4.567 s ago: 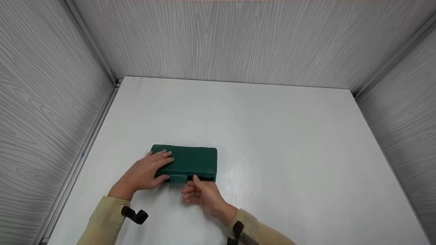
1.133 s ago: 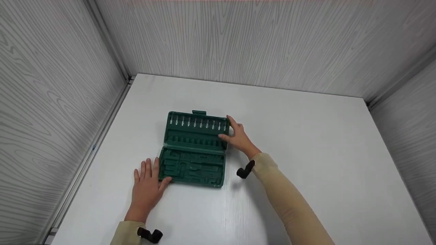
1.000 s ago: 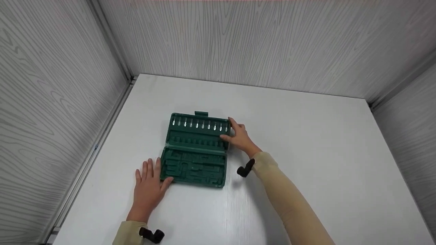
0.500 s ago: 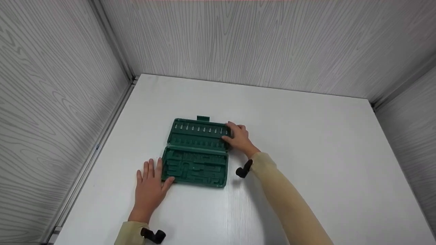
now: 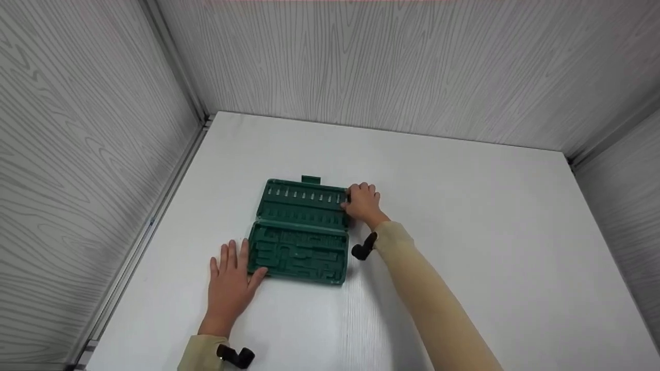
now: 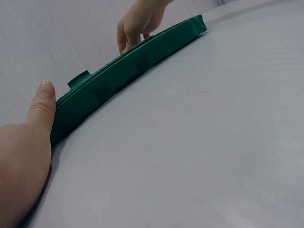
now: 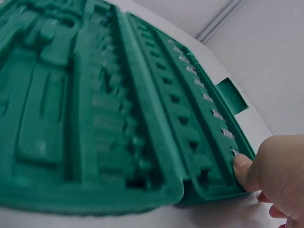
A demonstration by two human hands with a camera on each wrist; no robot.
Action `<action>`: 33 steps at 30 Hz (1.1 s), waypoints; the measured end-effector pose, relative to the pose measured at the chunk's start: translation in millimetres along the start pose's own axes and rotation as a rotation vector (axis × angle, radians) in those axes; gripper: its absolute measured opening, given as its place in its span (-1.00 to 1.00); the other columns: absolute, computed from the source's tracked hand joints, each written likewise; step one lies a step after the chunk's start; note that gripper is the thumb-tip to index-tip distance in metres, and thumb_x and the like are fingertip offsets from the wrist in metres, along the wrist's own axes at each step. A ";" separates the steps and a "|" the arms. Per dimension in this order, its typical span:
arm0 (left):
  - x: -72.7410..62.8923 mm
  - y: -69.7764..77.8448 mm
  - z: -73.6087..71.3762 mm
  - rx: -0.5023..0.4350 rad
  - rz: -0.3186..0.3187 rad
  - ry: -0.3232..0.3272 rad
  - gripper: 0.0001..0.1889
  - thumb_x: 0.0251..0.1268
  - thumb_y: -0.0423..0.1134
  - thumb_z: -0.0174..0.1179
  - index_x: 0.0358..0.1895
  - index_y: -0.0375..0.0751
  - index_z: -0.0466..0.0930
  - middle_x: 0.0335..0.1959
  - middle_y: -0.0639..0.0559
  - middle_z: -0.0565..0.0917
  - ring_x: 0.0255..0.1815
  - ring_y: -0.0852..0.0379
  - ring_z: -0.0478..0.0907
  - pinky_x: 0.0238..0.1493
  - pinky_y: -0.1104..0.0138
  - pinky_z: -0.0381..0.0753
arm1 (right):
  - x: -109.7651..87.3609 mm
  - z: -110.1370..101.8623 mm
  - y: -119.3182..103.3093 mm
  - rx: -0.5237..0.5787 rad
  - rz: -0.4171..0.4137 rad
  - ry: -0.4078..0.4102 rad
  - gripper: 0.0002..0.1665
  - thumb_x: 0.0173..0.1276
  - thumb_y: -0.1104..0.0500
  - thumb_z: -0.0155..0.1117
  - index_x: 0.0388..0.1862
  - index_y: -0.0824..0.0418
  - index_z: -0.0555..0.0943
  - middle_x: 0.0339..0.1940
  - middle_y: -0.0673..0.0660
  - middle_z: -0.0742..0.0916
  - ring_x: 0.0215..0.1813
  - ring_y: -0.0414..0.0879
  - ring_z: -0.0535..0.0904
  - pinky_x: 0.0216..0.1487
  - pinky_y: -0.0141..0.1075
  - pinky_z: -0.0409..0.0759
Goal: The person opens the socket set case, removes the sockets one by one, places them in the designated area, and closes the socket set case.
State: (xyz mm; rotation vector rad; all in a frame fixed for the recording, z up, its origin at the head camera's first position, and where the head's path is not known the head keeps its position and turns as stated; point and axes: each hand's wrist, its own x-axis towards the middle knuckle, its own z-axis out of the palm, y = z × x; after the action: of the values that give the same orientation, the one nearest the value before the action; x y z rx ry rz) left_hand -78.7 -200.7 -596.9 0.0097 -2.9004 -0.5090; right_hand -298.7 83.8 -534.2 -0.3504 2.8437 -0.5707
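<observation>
A: What's changed, starting from the left?

B: At the left, very little. The left hand (image 5: 229,288) lies as it did a second ago: fingers straight and slightly apart on the table (image 5: 454,221), gripping nothing, thumb against the near left corner of the green case (image 5: 303,226).

A: And the case itself?

B: Its far half, tipped up a second ago, now lies lower, looking about flat. I'd say the unfolding is done, with the inside of both halves exposed.

A: And on the right?

B: The right hand (image 5: 363,202) has drawn its fingers in. The forefinger reached along the far corner; now the fingers are bent over the outside of the right end, with the thumb inside, so it seems to pinch that wall. The right wrist view puts the thumb by the last of the silver bits (image 5: 303,195); whether it presses that bit, I can't tell.

A: How does the case look?

B: Dark green, left of the table's middle, hinge running crosswise. The near half shows moulded recesses; the far half has the bits in a row, green moulded shapes below them, and a latch (image 5: 311,179) jutting from the far edge.
</observation>
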 end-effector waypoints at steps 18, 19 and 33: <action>2.1 1.4 2.4 -0.022 0.014 0.011 -0.14 0.28 0.31 -0.10 0.47 -0.17 -0.05 0.43 -0.33 0.01 0.45 -0.24 -0.16 0.32 -0.15 -0.23 | -6.4 3.3 18.4 0.168 0.012 0.071 -0.70 0.35 0.06 0.18 -0.02 0.18 0.60 0.03 0.15 0.52 0.10 0.07 0.30 0.13 0.00 0.17; 2.3 1.3 2.2 -0.022 0.015 0.013 -0.14 0.28 0.31 -0.10 0.47 -0.17 -0.05 0.43 -0.33 0.02 0.45 -0.24 -0.15 0.32 -0.15 -0.23 | -7.0 3.5 18.3 0.171 0.008 0.086 -0.71 0.35 0.07 0.18 -0.05 0.18 0.61 0.04 0.15 0.52 0.11 0.07 0.30 0.13 0.00 0.17; 3.7 3.2 3.3 -0.026 0.030 0.001 -0.15 0.28 0.31 -0.11 0.47 -0.17 -0.05 0.43 -0.32 0.01 0.45 -0.24 -0.15 0.32 -0.15 -0.22 | -9.0 9.2 23.0 0.248 0.020 0.224 -0.78 0.42 0.06 0.08 -0.09 0.14 0.54 -0.02 0.07 0.57 -0.01 0.01 0.35 0.10 0.00 0.08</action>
State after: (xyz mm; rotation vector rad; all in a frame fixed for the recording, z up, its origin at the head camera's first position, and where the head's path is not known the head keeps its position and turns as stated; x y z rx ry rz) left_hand -82.9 -196.7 -598.1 -0.0368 -2.8881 -0.5412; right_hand -292.1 103.6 -550.2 -0.2262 2.9318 -1.0036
